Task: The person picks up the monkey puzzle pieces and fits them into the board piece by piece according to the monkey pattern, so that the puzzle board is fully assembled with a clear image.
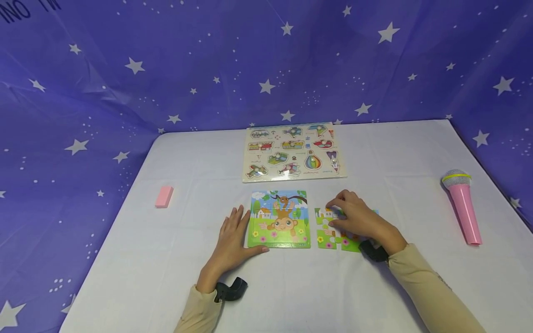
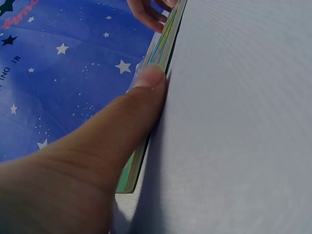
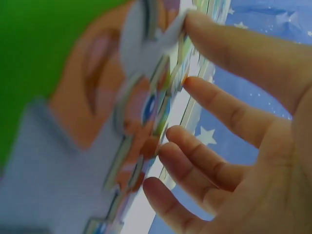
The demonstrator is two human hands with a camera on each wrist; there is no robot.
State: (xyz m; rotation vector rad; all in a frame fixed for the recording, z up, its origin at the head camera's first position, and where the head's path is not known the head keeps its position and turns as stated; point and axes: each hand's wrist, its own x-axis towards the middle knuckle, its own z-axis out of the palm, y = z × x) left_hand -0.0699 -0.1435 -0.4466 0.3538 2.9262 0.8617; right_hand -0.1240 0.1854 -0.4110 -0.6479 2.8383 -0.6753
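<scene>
A square monkey jigsaw puzzle [image 1: 278, 237] lies on the white table. My left hand [image 1: 231, 243] rests at its lower left corner, fingers along the left side and thumb at the front edge. In the left wrist view the thumb [image 2: 112, 126] presses against the puzzle's edge [image 2: 127, 178]. To the right lie loose-fitted jigsaw pieces [image 1: 350, 244] with a similar picture, gaps showing between them. Over them is my right hand [image 1: 358, 216], thumb and index apart. The right wrist view shows its fingertips [image 3: 192, 87] at the pieces [image 3: 100, 92], with no piece clearly pinched.
Behind the puzzle lies a wrapped wooden vehicle peg puzzle [image 1: 293, 157]. A pink block [image 1: 164, 197] is at the left, and a pink toy microphone [image 1: 464, 208] lies at the right. Purple star-patterned cloth [image 1: 233, 69] hangs behind the table.
</scene>
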